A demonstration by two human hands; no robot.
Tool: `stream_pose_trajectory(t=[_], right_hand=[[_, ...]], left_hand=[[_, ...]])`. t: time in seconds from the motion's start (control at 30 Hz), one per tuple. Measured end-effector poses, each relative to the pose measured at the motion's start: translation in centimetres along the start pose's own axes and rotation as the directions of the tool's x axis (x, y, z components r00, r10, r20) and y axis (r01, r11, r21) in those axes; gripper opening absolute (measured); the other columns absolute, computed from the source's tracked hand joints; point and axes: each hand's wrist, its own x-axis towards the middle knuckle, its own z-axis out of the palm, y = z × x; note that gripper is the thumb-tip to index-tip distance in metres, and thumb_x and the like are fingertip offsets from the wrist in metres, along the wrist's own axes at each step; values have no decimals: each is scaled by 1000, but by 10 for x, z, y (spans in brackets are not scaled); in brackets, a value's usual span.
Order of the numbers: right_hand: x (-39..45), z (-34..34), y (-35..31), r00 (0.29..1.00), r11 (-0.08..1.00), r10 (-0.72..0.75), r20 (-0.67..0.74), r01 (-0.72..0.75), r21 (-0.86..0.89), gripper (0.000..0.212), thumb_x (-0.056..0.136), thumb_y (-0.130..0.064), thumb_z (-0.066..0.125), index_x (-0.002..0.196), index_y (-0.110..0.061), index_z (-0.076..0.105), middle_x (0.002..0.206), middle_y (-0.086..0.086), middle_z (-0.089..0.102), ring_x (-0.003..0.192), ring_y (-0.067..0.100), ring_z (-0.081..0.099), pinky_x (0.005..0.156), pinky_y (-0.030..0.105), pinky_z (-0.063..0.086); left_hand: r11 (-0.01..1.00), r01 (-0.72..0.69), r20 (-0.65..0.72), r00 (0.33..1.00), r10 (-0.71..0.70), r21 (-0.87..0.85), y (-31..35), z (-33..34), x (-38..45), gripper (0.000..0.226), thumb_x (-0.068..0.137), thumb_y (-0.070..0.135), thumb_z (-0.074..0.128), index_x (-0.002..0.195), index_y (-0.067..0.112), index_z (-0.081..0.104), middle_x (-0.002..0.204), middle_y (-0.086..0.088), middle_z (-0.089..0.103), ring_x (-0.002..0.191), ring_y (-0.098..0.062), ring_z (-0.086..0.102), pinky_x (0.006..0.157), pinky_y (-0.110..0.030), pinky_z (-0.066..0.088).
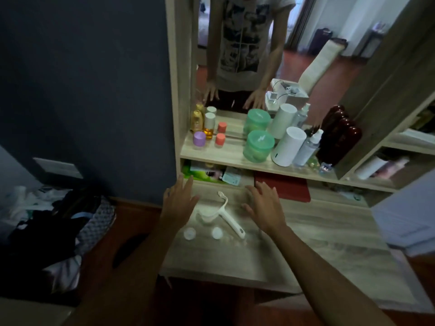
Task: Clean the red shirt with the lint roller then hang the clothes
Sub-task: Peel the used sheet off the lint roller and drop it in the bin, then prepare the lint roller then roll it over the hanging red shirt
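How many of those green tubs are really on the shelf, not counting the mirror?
1. The real green tub stands mid-shelf, just left of the white cylinder. The green shape behind it is only its reflection in the mirror. Others could hide behind the bottles.

Both hands open, palms down over wood desktop (306, 231). Lint roller frame (229, 214) flat btwn left hand (180, 203) & right hand (264, 205), untouched.

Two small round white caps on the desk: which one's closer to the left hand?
The left cap, just below the left hand. The other cap lies further right, beside the lint roller handle.
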Motion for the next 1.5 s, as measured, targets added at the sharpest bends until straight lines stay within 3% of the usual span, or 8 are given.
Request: stream_pose_trajectory(t=[0.2,0.4,0.5,0.87,1.07,1.27,1.43,1.5], right_hand=[[-24,22,55,978,993,108,177,-113,19,60,87,-46,58,140,-25,40,154,13,30,143,31,23,113,46,27],[-30,35,67,967,985,84,242,-118,129,51,88,-18,59,137,-18,44,152,13,27,134,30,34,94,39,47],[-28,38,68,987,979,23,159,-54,195,40,86,-15,60,126,-15,54,131,9,45,112,27,50,79,28,44],[6,21,28,978,694,196,70,-189,694,17,82,-19,70,96,-20,62,97,-3,61,85,12,56,64,17,39],[15,5,-11,954,261,192,230,-275,925,16,84,-6,69,97,-11,61,97,4,60,82,15,62,57,23,56],[12,-13,-49,981,163,97,169,-183,970,21,83,-6,71,103,-8,62,98,4,61,86,18,64,56,19,54],[13,-15,-73,995,336,70,74,-93,937,21,80,-19,73,90,-32,60,99,-1,64,92,20,64,77,46,58],[15,-18,-77,996,355,74,51,-74,932,18,77,-26,72,90,-31,62,96,-6,64,91,18,64,79,50,56]], left_hand=[[1000,25,183,983,-22,-12,30,70,-20,69,89,57,32,130,9,58,133,-27,56,106,-42,64,83,-57,53],[977,164,179,966,-187,136,38,81,-45,56,87,40,64,135,12,53,141,-26,47,116,-39,58,93,-54,50],[959,254,288,916,-279,123,24,98,-55,63,97,38,48,152,22,21,160,-13,15,142,-32,27,112,-47,26],[976,166,72,985,-157,-142,9,97,-51,22,91,8,58,110,1,66,112,-22,60,107,-38,56,91,-41,43],[669,341,-34,877,-480,-660,30,52,-33,28,92,23,62,116,8,67,104,-6,68,99,-23,64,79,-24,45],[-12,334,292,805,-516,-943,45,9,-15,24,94,12,57,112,1,67,117,-17,63,104,-25,62,71,-23,56],[141,278,183,864,-470,-950,55,-18,-17,32,94,0,52,123,5,61,126,-23,60,110,-32,61,91,-40,53],[99,270,196,864,-463,-958,59,-28,-18,39,96,4,49,135,3,50,131,-20,57,112,-30,60,91,-38,52]])
